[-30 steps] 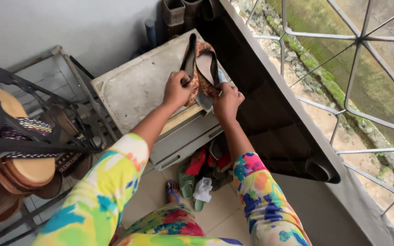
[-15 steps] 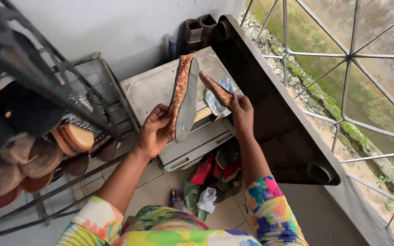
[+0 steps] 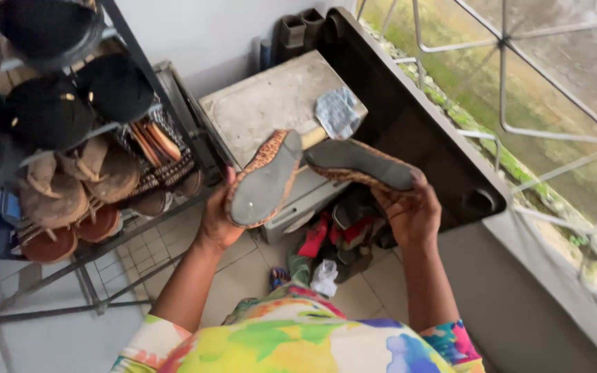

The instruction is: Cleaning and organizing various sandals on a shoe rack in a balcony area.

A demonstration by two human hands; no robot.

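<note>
Vs 0.5 s ago: both leopard-print flats have dropped from upright over the box to lying sole-up below it, w/ the view swung toward the rack. Left hand (image 3: pixel 217 220) closed round the heel end of the left flat (image 3: pixel 265 181), grey sole facing up, toe at 1 o'clock. Right hand (image 3: pixel 411 213) cupped under the right flat (image 3: pixel 362 164), fingers curled on its far end, toe pointing 9 o'clock; the 2 shoes are just apart, toes near each other. Count: 2 flats in hand, 1 blue cloth (image 3: pixel 337 112) on the pale box (image 3: pixel 271 103) at 12, several pairs on the metal shoe rack (image 3: pixel 88 162) at 9–10, a heap of sandals (image 3: pixel 326 252) on the floor at 6. Room: rack edge close by left hand, dark bin (image 3: pixel 423 148) wall just beside right hand at 3; bare tile (image 3: pixel 57 331) at 7–8.
</note>
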